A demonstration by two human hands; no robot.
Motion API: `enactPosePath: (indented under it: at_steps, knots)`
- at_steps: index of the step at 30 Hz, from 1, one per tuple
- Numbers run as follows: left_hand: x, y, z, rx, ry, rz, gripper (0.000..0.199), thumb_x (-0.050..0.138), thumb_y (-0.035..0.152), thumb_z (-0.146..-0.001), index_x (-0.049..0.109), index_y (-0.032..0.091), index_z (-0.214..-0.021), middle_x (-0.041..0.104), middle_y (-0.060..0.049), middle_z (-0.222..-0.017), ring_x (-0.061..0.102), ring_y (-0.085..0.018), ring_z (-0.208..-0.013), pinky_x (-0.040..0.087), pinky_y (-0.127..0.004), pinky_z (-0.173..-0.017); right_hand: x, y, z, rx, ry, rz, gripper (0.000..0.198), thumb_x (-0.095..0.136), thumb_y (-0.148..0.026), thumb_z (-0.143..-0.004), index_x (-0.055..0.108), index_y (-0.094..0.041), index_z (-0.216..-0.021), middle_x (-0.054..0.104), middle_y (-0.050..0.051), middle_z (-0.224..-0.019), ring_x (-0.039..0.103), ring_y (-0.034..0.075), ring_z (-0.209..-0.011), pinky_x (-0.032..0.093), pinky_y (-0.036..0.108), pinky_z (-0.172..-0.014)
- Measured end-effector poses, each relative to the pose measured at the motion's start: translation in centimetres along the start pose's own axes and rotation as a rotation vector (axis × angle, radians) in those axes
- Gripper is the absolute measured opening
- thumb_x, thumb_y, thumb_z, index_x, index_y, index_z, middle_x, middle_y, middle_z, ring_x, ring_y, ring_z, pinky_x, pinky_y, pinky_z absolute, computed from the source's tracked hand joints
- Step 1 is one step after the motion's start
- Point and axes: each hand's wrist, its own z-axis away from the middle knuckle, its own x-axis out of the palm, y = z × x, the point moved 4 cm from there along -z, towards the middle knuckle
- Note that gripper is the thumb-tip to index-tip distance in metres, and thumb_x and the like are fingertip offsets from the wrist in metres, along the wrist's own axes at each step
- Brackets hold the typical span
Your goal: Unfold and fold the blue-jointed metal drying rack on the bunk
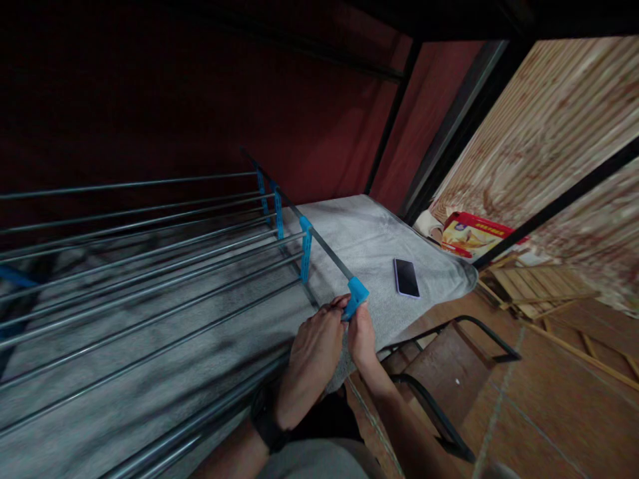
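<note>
Gripping the blue corner piece, the left hand and right hand are meeting at the near end of the side bar, above the cloth-covered worktop. The rack looks largely put together: blue brackets are already carrying metal rods. Seating this corner seems unfinished; the fingers are hiding its lower end.
</note>
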Motion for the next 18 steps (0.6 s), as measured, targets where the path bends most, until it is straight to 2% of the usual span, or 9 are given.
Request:
enactPosePath:
  at_steps: [6, 11, 14, 18]
  knots:
    - [0.0, -0.2, 0.1, -0.065, -0.036, 0.059, 0.034, 0.048, 0.019, -0.100, 0.065, 0.020, -0.130, 0.067, -0.007, -0.135, 0.063, -0.023, -0.124, 0.049, -0.035, -0.108, -1.0, 1.2, 0.1, 0.038, 0.123, 0.028, 0.054, 0.054, -0.073, -0.087, 0.073, -0.022, -0.096, 0.074, 0.003, -0.100, 0.063, 0.020, -0.097, 0.048, 0.035, -0.099]
    - [0.0, 0.0, 0.3, -0.074, -0.034, 0.012, 0.036, 0.044, 0.019, -0.101, 0.063, 0.021, -0.132, 0.066, -0.008, -0.136, 0.063, -0.023, -0.124, 0.049, -0.036, -0.107, -0.6, 1.1, 0.4, 0.064, 0.070, -0.037, 0.058, 0.051, -0.075, -0.087, 0.072, -0.023, -0.100, 0.073, 0.004, -0.103, 0.063, 0.020, -0.102, 0.046, 0.036, -0.103]
    - [-0.1, 0.2, 0.4, -0.094, -0.060, -0.032, 0.039, 0.040, 0.020, -0.102, 0.061, 0.021, -0.135, 0.065, -0.010, -0.136, 0.063, -0.024, -0.124, 0.051, -0.038, -0.106, -0.1, 0.5, 0.6, 0.047, 0.055, -0.041, 0.060, 0.050, -0.077, -0.087, 0.071, -0.022, -0.099, 0.073, 0.004, -0.102, 0.064, 0.020, -0.101, 0.047, 0.035, -0.101]
    - [-0.2, 0.5, 0.6, -0.104, -0.081, -0.085, 0.039, 0.037, 0.018, -0.102, 0.062, 0.019, -0.132, 0.067, -0.011, -0.133, 0.064, -0.024, -0.123, 0.051, -0.036, -0.105, 0.7, -0.6, 0.8, 0.004, -0.047, -0.016, 0.059, 0.041, -0.074, -0.093, 0.069, -0.023, -0.096, 0.073, 0.004, -0.097, 0.065, 0.020, -0.094, 0.051, 0.035, -0.095]
